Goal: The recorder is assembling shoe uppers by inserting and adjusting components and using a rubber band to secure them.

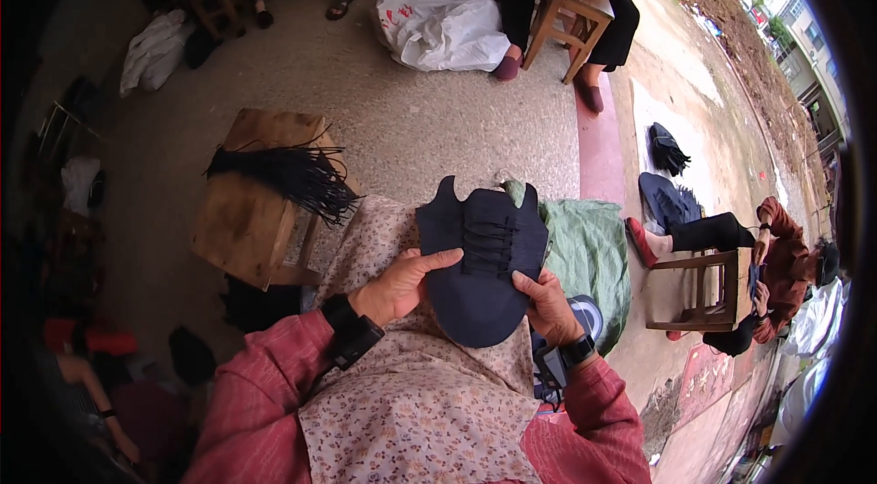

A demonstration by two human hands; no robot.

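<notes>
I had the dark blue shoe upper [477,297] directly before me, above my lap, pinched between both hands. My left hand [393,288] held its left side, thumb laid flat on the face and pointing inward; my right hand [551,306] gripped the lower right edge, thumb on top. The fingers behind the piece were mostly hidden, so I could not tell how far under they reached.

The long axis ran away from me: the rounded end pointed back toward my body, over the flowered apron [420,420], and the two horned tips stood at the far end. Between those ends sat the lacing [489,242], its rows crossing from left to right, square to that axis. It lay just beyond my thumbs and between them, and my left thumb was the nearer, its tip just beside the lacing's lower left corner. My right thumb was a little farther off, below and to the right.

Well apart from the upper, ahead and to the left, a bundle of black cords [283,175] lay across the wooden bench [217,233], nearer my left hand than my right.
</notes>
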